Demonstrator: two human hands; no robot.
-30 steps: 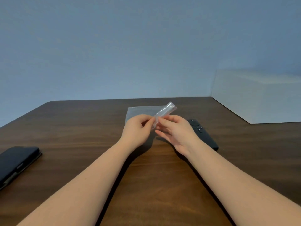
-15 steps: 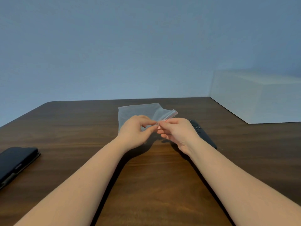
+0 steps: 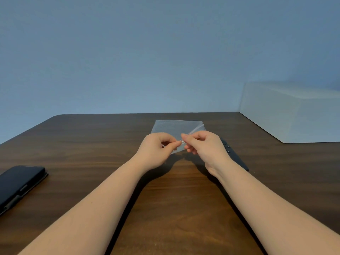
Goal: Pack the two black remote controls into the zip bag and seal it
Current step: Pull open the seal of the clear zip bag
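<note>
A clear zip bag [image 3: 171,128] is held just above the dark wooden table [image 3: 92,148], its far part spread flat and pale. My left hand [image 3: 156,150] and my right hand [image 3: 206,146] both pinch the bag's near edge at the zip strip, fingertips almost touching. One black remote control [image 3: 237,159] lies on the table to the right, mostly hidden behind my right hand and wrist; a few of its buttons show. A second remote is not visible.
A black phone in a folding case [image 3: 18,184] lies at the table's left edge. A large white box [image 3: 294,115] stands at the back right corner. A plain blue-grey wall rises behind the table.
The bag has unfolded from a narrow roll into a flat open sheet. Both hands shifted slightly right and keep pinching its near edge.
</note>
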